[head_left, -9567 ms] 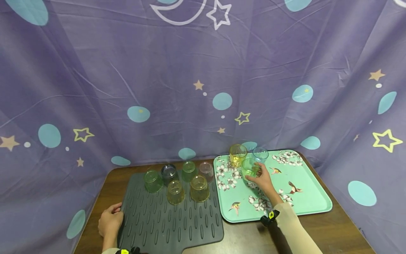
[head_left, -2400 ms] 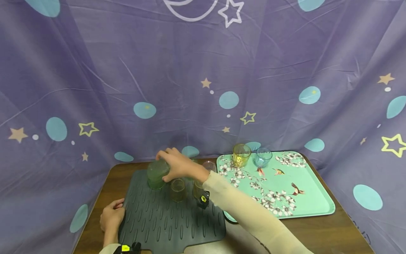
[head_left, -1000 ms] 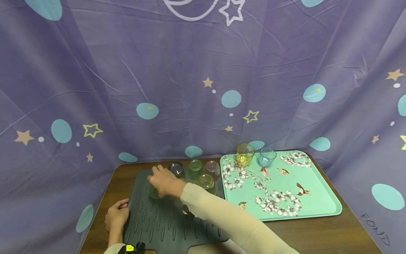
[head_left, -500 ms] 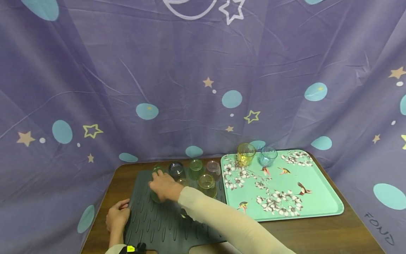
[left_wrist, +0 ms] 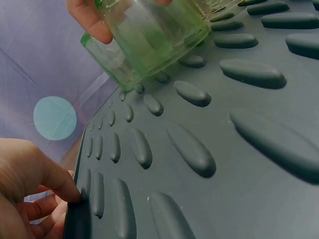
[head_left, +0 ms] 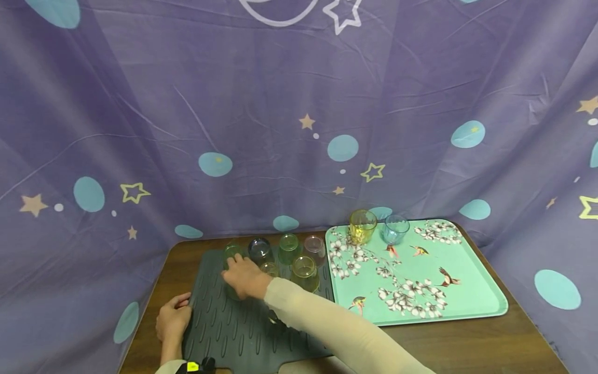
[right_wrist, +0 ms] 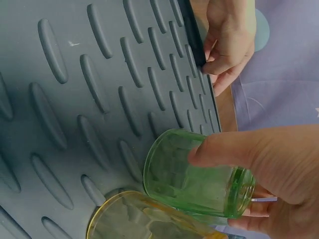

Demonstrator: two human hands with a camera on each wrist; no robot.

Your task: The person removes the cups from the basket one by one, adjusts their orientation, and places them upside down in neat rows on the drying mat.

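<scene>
My right hand [head_left: 245, 278] holds a green glass [right_wrist: 192, 172] upside down on the dark ribbed drying mat [head_left: 261, 343], thumb on one side and fingers on the other. In the head view the hand mostly covers this glass. Behind it stands another green glass [head_left: 232, 251]; close beside it is a yellow glass [right_wrist: 149, 219], also upturned. At the mat's left edge, my left hand [head_left: 173, 322] pinches the rim with curled fingers [left_wrist: 65, 186].
More upturned glasses stand on the mat: a dark blue one [head_left: 260, 251], a green one [head_left: 289, 249], a pink one [head_left: 314, 250] and an amber one [head_left: 304, 272]. The mint tray [head_left: 467, 291] at right bears a yellow glass [head_left: 363, 227] and a blue glass [head_left: 395, 229].
The right hand has carried the green glass from the tray to the mat's left part, turned it over, and shifted slightly nearer the front. The left hand stays at the mat's edge.
</scene>
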